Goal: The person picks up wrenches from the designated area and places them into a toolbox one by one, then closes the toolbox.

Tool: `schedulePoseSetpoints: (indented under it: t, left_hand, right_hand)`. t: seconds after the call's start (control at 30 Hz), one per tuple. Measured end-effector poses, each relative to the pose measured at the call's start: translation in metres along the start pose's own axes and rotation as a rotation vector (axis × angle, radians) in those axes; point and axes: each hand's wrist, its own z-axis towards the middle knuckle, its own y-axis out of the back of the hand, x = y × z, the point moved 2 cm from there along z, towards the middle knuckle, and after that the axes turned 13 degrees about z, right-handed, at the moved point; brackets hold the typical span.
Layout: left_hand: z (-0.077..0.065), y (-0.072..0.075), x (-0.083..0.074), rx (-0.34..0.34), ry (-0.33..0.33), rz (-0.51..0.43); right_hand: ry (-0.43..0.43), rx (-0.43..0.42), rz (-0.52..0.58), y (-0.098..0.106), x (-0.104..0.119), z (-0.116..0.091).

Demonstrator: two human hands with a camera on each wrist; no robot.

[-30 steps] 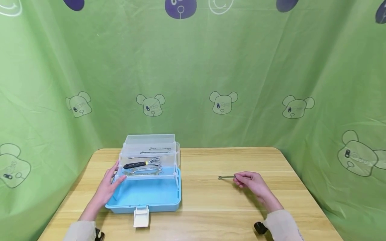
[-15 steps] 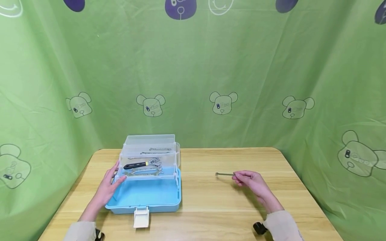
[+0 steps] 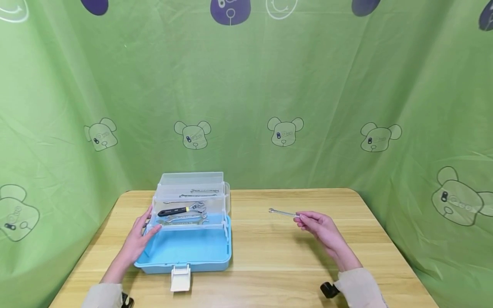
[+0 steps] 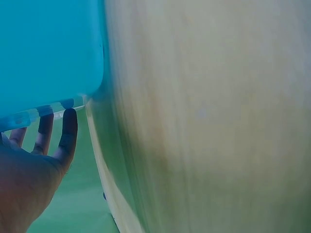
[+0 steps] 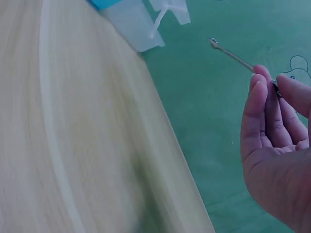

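Observation:
In the head view, my right hand (image 3: pixel 319 229) pinches one end of a small silver wrench (image 3: pixel 283 212) between thumb and fingertips. The wrench's free end points left, above the table; the right wrist view shows that wrench (image 5: pixel 231 56) too. My left hand (image 3: pixel 136 237) rests at the left side of a blue toolbox (image 3: pixel 185 267). Its thumb touches the front left corner of a clear tray (image 3: pixel 215 225), and its fingers lie along the outer side. An adjustable wrench (image 3: pixel 177 211) with a black handle and several silver wrenches (image 3: pixel 188 221) lie in the clear trays.
The toolbox stands with its trays raised toward the back of the wooden table (image 3: pixel 269 256). A white latch (image 3: pixel 180 278) hangs down from its front. Green cloth (image 3: pixel 246 94) with printed bear heads hangs behind the table and at both sides.
My right hand has lifted the wrench and shifted it slightly left. The wrench's free end has tilted upward. My left hand and the toolbox have stayed put.

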Motion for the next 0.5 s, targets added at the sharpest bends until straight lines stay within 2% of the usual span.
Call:
schedulePoseSetpoints:
  t: [0.5]
  left_hand:
    - [0.000,0.000,0.001,0.020,0.021,0.005]
  right_hand:
    - [0.083,0.060,0.158,-0.019,0.015,0.006]
